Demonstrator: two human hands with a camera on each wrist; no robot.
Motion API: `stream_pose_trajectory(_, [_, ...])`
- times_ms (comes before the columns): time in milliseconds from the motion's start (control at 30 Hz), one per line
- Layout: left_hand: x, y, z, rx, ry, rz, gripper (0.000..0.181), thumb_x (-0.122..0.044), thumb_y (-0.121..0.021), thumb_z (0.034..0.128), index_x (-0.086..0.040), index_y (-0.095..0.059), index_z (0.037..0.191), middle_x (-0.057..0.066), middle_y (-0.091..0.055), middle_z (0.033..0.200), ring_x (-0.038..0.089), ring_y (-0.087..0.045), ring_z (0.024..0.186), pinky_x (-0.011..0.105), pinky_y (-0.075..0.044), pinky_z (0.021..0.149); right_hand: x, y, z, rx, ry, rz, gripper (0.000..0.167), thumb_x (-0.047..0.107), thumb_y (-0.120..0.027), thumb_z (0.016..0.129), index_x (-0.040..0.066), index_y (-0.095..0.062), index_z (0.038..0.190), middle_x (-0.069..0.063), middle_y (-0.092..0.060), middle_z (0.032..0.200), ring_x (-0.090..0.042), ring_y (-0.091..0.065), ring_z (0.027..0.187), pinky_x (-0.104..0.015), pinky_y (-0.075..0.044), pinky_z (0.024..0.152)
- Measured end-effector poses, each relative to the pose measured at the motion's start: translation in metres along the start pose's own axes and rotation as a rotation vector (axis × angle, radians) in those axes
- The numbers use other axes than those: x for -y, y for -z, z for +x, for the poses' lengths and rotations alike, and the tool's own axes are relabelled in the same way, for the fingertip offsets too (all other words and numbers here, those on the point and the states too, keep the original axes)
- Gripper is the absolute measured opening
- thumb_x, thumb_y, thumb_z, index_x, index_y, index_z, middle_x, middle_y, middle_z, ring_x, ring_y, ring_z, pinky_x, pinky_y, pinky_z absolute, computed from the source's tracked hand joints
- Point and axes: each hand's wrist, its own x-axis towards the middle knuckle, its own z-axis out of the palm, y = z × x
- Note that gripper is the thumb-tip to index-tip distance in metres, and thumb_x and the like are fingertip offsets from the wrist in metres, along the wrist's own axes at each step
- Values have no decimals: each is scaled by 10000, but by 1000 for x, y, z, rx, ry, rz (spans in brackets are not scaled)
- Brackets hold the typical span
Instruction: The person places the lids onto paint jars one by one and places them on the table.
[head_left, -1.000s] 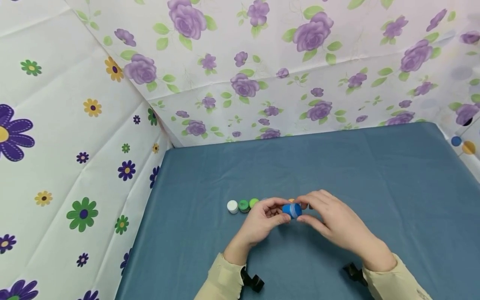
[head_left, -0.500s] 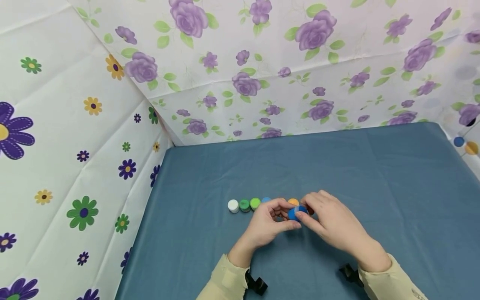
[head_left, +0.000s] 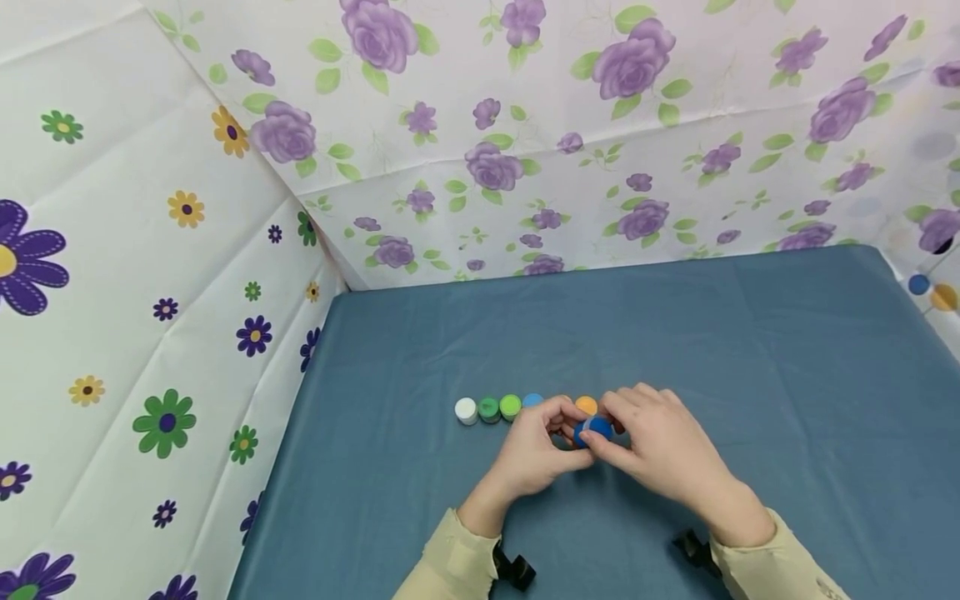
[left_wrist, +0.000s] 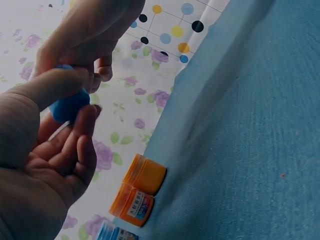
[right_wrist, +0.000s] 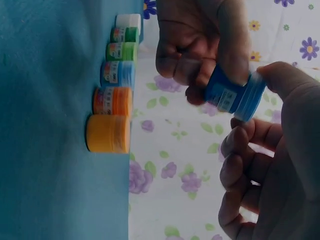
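Observation:
A small dark-blue paint jar [head_left: 595, 430] with a clear-rimmed lid is held tilted above the table between both hands. My left hand [head_left: 531, 450] grips the jar's body; the right wrist view shows its thumb lying across the jar [right_wrist: 226, 98] beside the label. At the lid end, my right hand [head_left: 667, 450] pinches the rim between thumb and fingertips. The left wrist view shows part of the blue jar [left_wrist: 70, 106] behind the left thumb. The lid looks to be on the jar.
Behind the hands runs a row of paint jars: white [head_left: 466, 411], dark green [head_left: 489, 409], light green [head_left: 511, 407], light blue [head_left: 532, 400], orange [right_wrist: 112, 101] and yellow-orange [right_wrist: 107, 133]. The left hand partly hides the row. Flowered cloth walls border the blue-covered table [head_left: 390, 467].
Both hands have shifted slightly right with the blue jar, which has tilted from lying sideways. The right thumb has moved in front of the jar. The row of jars has stayed put.

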Motion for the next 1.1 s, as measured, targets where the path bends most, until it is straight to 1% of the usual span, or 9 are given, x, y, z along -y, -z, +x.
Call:
stream_pose_trajectory(167, [-3,-4,1,-4,37,92,268,-66,-834,930,-142,-702,1151,-43,-758,945,100,-682,754,261,-581,693,-1,-3,-3,12,-80,40,282,510,-757,995,314,-585,886,191,-474,767,-48,-426,711,-359,-354,684])
stream_pose_trajectory(300, [-6,-8,7,8,48,231,268,-162,-804,972,-198,-651,1189,-141,-723,865,84,-569,588,235,-490,571,-13,9,-8,-8,-237,159,232,465,-652,1077,244,-721,1093,127,-662,925,-58,-572,779,-370,-477,696])
stream_pose_trajectory(367, [-9,-12,16,14,20,355,279,-229,-811,977,-213,-640,1197,-155,-703,912,112,-593,669,230,-489,624,-23,19,-11,-61,-297,181,263,405,-597,1119,184,-730,1170,56,-708,981,-102,-626,806,-395,-518,688])
stream_pose_trajectory(467, [-12,-19,34,25,-28,569,316,-318,-838,963,-213,-660,1202,-102,-693,1063,145,-639,969,255,-525,850,-38,33,-16,-150,-342,173,269,336,-571,1139,132,-720,1232,-7,-723,1008,-174,-651,829,-413,-540,690])
stream_pose_trajectory(533, [-11,-24,46,32,-58,735,350,-393,-852,945,-214,-690,1199,-62,-667,1194,172,-581,1184,300,-482,1005,-44,37,-18,-195,-346,167,241,301,-581,1137,128,-717,1236,-6,-721,993,-194,-659,841,-398,-556,701])
stream_pose_trajectory(667, [-1,-32,62,59,-38,950,384,-504,-846,924,-255,-732,1194,-9,-591,1372,195,-473,1331,376,-416,1081,-48,39,-22,-195,-352,181,242,294,-587,1134,123,-717,1246,0,-724,1000,-218,-679,876,-421,-568,744])
stream_pose_trajectory(933, [18,-38,68,30,66,1085,397,-543,-855,892,-301,-752,1190,66,-531,1504,281,-350,1491,468,-370,1091,-49,32,-25,-151,-346,176,258,313,-594,1130,116,-738,1214,-12,-731,1021,-259,-697,928,-564,-575,805])
stream_pose_trajectory(1033, [20,-38,69,23,85,1086,443,-548,-860,884,-294,-746,1229,73,-528,1513,292,-329,1515,481,-361,1107,-51,33,-24,-142,-339,171,266,315,-591,1131,114,-750,1202,-10,-732,1022,-248,-690,924,-551,-571,800])
stream_pose_trajectory(1100, [17,-34,69,36,98,1049,554,-560,-856,886,-275,-707,1337,91,-479,1572,309,-274,1559,510,-339,1147,-56,33,-22,-123,-342,176,292,322,-578,1137,101,-740,1237,-32,-731,1057,-251,-683,940,-543,-563,810])
